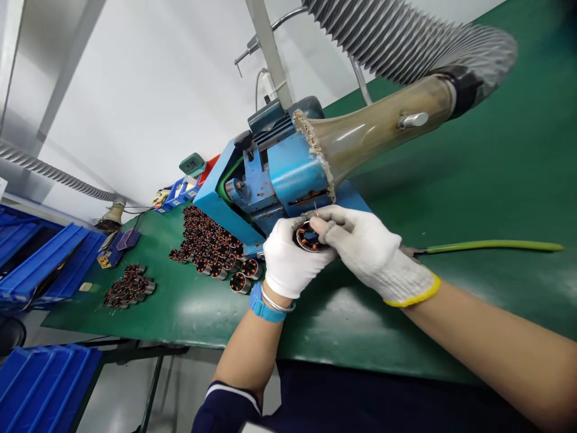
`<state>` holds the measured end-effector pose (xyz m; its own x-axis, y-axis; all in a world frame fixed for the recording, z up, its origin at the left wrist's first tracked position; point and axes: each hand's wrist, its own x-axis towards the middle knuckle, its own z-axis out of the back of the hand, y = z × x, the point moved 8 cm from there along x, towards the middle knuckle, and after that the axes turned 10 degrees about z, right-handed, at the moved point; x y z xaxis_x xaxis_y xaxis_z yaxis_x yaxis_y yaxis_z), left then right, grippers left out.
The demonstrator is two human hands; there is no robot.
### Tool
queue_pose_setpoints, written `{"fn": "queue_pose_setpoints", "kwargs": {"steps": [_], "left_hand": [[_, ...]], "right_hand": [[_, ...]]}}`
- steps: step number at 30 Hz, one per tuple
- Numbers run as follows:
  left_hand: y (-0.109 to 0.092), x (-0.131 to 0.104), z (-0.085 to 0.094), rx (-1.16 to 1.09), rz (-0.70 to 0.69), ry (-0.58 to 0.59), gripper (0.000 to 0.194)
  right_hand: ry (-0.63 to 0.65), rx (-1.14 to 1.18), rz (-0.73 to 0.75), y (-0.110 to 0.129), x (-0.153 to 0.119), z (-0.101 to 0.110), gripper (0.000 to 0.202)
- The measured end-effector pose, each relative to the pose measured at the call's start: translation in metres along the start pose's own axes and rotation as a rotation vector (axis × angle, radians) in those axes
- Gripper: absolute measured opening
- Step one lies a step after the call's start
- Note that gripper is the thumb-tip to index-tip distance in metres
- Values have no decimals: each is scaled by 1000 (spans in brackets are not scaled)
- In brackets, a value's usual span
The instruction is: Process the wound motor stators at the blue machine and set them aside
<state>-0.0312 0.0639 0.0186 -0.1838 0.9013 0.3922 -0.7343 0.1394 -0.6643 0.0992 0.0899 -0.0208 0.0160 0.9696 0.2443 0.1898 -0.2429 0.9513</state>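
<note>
We're holding a stator point(308, 238) just below ctr frame, in front of the machine point(297, 171). Our L hand point(291, 255), gloved, is clamping round the stator's side; a blue wristband point(265, 308) is circling that wrist. Our R hand point(367, 249), glove w/ yellow cuff, is meeting it from frame R, thumb and fingers resting at the stator's rim by a thin wire point(316, 209); can't tell if they're pinching it.

The machine is filling mid-frame, w/ a duct point(374, 129) leading toward upper R into a grey hose point(383, 42). A green-handled tool point(491, 245) is lying on the table point(473, 180), R of ctr, one end partly hiding behind our R glove. A pile of stators point(210, 240) is sitting L of the machine; a smaller cluster point(130, 288) is lying farther L. Upper L of ctr, a clock point(192, 163) is standing by small bins point(178, 193). Blue trays point(54, 255) are lining the L edge.
</note>
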Motion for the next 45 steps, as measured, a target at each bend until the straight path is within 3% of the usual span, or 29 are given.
{"fn": "queue_pose_setpoints", "kwargs": {"steps": [5, 10, 14, 16, 25, 32, 36, 40, 45], "left_hand": [[-5, -12, -4, -17, -54, 8, 44], [0, -9, -2, -18, 52, -47, 45], [13, 1, -2, 43, 173, -14, 48], [13, 7, -4, 57, 172, 17, 46], [-2, 27, 1, 82, 143, 9, 32], [-7, 27, -6, 88, 110, 28, 38], [-5, 27, -11, 61, 106, 46, 38], [9, 14, -8, -9, 101, 30, 41], [20, -19, 6, -224, 65, 26, 55]], "right_hand": [[-165, 127, -72, -4, -2, 19, 22], [-319, 132, -112, -9, -9, 31, 20], [-64, -26, -96, -11, -10, 3, 52], [-1, -130, -98, -12, -9, -6, 60], [-59, -275, -27, 13, 10, -7, 32], [-130, -59, -8, -6, 4, -3, 36], [-136, -90, 13, -16, 3, -1, 43], [-145, -209, 66, -14, -11, 2, 51], [58, -278, 317, 7, -36, -11, 47]]}}
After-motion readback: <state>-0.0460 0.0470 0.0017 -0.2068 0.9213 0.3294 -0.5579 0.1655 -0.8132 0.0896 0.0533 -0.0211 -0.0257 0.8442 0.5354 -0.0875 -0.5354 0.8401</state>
